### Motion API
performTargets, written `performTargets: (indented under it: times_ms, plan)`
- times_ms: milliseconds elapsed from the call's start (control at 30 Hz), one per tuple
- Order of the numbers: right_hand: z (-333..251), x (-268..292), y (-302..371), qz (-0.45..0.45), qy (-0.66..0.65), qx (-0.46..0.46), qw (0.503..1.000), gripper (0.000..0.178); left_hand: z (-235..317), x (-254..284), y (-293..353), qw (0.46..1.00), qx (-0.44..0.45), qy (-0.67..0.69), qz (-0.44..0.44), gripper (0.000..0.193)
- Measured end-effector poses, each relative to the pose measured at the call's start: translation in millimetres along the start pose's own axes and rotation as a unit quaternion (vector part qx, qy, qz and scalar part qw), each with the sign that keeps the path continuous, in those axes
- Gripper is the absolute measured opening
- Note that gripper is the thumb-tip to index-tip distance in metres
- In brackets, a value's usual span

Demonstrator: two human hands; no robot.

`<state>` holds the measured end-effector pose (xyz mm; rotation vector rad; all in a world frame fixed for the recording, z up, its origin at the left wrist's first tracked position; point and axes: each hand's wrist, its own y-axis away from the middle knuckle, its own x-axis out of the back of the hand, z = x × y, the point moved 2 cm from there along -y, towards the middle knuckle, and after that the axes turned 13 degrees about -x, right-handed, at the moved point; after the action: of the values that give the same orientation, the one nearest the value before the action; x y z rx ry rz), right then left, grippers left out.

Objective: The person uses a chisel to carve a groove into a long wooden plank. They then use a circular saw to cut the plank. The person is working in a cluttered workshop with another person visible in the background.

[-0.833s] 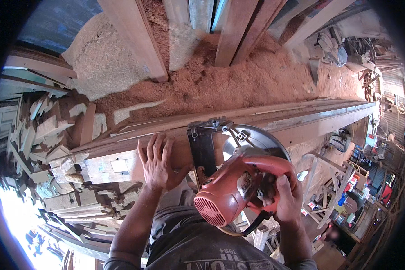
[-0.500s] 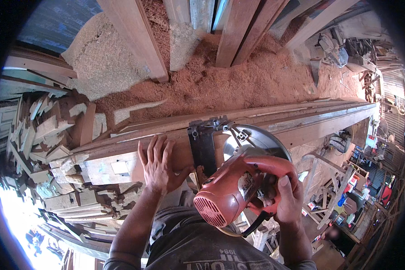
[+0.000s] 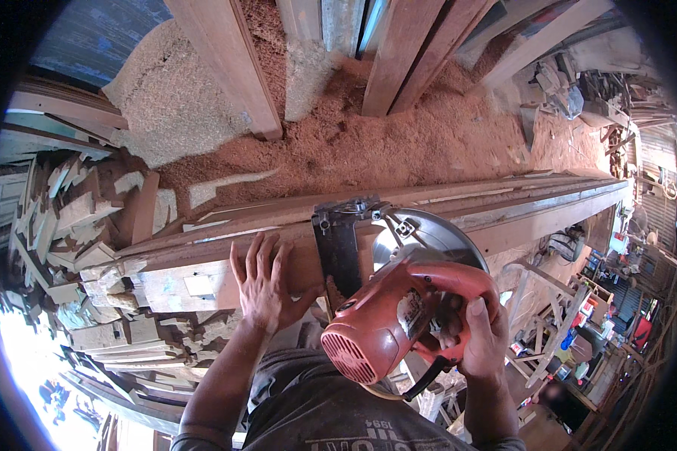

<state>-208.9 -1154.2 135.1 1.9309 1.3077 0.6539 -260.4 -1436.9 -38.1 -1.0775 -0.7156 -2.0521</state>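
A red circular saw (image 3: pixel 376 323) rests with its black base plate (image 3: pixel 337 244) on a long wooden beam (image 3: pixel 222 278). My right hand (image 3: pixel 478 334) is wrapped round its rear handle. The round metal blade and guard (image 3: pixel 432 239) show on the saw's far right side; where the blade meets the wood is hidden. My left hand (image 3: pixel 265 289) lies on the beam just left of the base plate, fingers spread and pointing away from me, thumb close to the plate. A black cord hangs from the handle's lower end.
Offcuts (image 3: pixel 68 218) are heaped at the left. Sawdust (image 3: pixel 368 146) covers the ground beyond the beam, where upright planks (image 3: pixel 229 68) lean. To the right stand a wooden frame (image 3: pixel 545 312) and cluttered goods (image 3: pixel 587 331). Stacked boards (image 3: pixel 128 353) lie at lower left.
Almost nothing differs. The saw's body sits very slightly lower and further left in the picture; both hands keep their places on the saw handle and the beam.
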Motion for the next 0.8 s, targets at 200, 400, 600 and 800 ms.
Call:
performTargets:
  times_ms: [200,400,600,800]
  plan:
    - [-4,-3,-4,0.020,0.028,0.005,0.999,0.058,0,-1,1,1.000,-0.003,0.000,0.009,0.098]
    - [-3,-1,-10,0.005,0.035,0.008,0.999,0.068,0,1,0,1.000,-0.007,0.010,0.010,0.096]
    - [-8,-8,-13,0.009,0.020,0.039,0.999,0.066,-6,-4,2,1.000,-0.007,-0.007,-0.009,0.095]
    - [-28,-16,-22,0.005,0.068,0.060,0.996,0.066,-3,3,0,1.000,0.000,0.004,-0.014,0.095]
